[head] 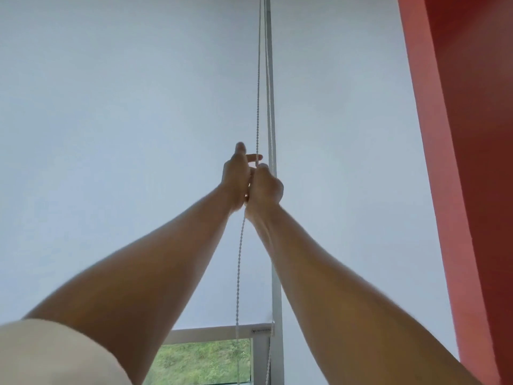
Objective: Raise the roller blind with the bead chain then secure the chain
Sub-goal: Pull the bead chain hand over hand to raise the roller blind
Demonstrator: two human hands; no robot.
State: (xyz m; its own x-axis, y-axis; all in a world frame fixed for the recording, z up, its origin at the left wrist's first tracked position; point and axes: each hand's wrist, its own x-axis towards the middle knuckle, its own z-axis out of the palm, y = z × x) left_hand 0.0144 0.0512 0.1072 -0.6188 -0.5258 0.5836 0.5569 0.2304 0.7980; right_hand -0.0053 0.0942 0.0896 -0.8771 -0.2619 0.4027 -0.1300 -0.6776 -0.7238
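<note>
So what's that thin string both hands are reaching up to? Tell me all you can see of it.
It is the bead chain, a thin white beaded cord hanging as two near-vertical strands beside the window frame, in front of the pale roller blind. The right hand is closed around the front strand; the left hand, fingers partly open, lies against it just beside. Above the hands it looks taut and runs out of the top of the picture. Below them it hangs down past the blind's bottom bar.

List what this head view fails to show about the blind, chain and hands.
- White roller blind: roller cut off by top edge.
- White bead chain: lower loop, any fastener, below bottom edge.
- Right hand: fingers hidden behind it.
- Left hand: chain contact unclear.
</note>
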